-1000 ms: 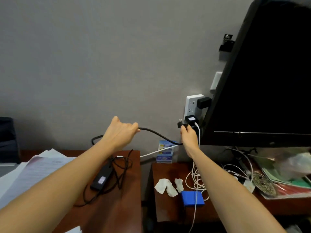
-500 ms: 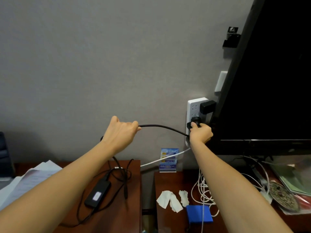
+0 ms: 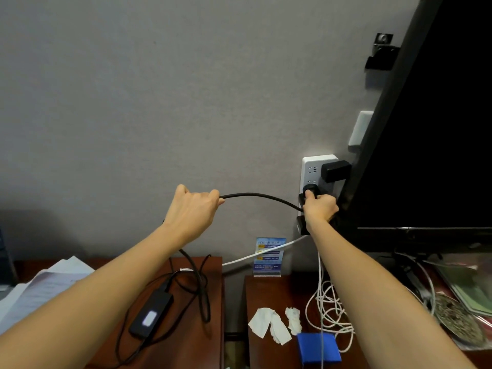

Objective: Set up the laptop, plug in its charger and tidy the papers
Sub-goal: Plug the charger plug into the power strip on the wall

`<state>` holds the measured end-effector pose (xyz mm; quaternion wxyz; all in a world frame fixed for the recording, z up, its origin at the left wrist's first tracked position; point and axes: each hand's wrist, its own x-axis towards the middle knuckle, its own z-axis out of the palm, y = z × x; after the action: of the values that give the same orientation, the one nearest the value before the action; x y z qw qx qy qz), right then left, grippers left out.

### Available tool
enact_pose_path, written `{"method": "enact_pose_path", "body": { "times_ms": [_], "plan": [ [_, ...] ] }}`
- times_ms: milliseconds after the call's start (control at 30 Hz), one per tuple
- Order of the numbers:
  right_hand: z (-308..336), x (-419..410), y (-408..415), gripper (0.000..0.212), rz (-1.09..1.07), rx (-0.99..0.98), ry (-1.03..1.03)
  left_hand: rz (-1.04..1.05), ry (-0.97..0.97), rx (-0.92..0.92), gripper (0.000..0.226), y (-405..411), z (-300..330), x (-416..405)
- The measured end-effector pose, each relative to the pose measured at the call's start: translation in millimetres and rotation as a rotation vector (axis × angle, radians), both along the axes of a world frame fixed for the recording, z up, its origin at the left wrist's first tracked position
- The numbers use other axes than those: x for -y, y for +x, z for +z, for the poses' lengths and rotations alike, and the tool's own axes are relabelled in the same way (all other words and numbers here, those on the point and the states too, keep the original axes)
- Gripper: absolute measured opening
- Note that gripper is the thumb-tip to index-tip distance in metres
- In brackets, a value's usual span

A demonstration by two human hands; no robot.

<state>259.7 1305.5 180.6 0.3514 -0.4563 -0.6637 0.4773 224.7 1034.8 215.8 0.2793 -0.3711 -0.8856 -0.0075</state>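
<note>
Head view: the right hand (image 3: 319, 207) has its grip closed around the black plug (image 3: 311, 192), thumb on the plug's back, pressing it against the lower part of the white wall socket strip (image 3: 312, 171). The socket lies straight ahead of this grip, away from the person, so the plug's axis points into the wall; whether the pins are fully seated cannot be told. The left hand (image 3: 194, 209) is closed around the black charger cable (image 3: 261, 196), well to the left of the plug, and the cable spans the 2 grips in a shallow arch. From the left grip the cable drops down to the charger brick (image 3: 151, 314) on the desk (image 3: 183, 342). The papers (image 3: 45, 286) lie lower left of both grips. The right hand is the nearer one to the socket, so the final push is probably its work
</note>
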Motion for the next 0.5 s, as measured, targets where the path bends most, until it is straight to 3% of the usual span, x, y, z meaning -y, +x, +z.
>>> {"method": "enact_pose_path", "body": {
  "times_ms": [267, 500],
  "plan": [
    [1.5, 4.9, -1.4, 0.031, -0.040, 0.007, 0.031, 0.027, -0.014, 0.035, 0.033, -7.2, -10.5, 1.6],
    [7.9, -4.8, -6.1, 0.031, -0.017, -0.072, -0.098, 0.007, 0.002, 0.062, 0.034, -8.0, -13.7, -3.4]
  ]
}}
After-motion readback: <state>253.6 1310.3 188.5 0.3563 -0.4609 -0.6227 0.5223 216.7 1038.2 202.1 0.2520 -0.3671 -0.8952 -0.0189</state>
